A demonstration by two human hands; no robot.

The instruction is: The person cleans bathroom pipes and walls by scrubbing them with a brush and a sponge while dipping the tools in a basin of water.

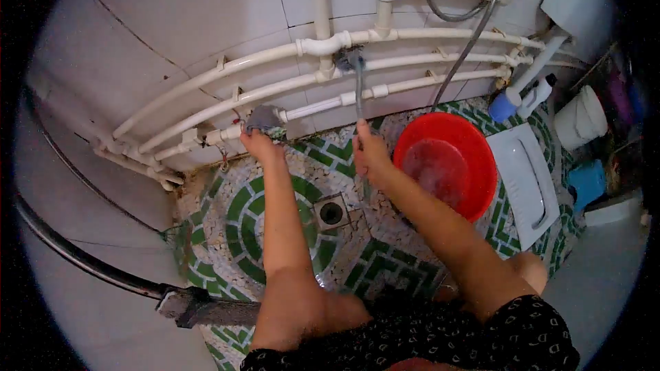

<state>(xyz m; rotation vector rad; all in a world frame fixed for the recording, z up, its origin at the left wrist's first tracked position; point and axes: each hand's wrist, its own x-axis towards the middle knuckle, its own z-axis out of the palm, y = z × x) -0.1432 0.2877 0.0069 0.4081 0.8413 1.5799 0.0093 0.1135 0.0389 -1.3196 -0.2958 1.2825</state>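
My left hand [260, 145] is closed round a bunched grey cloth [265, 121], pressed to the lowest of the white wall pipes [313, 109]. Fingers wrapped, my right hand [372, 154] grips the pale grey handle of a long brush [359, 86]. Its dark bristles, partly blurred, touch the upper pipes near a white joint [326, 45]. Just right of that hand, on the floor, a red basin [485, 165] holds cloudy, foamy water.
A square floor drain [331, 213] lies between my arms in the green-and-white patterned floor. Right of the basin are a white squat toilet [505, 148], a white bottle [535, 98], a white bucket [581, 120] and a blue container [586, 182]. A grey hose [471, 41] hangs along the wall.
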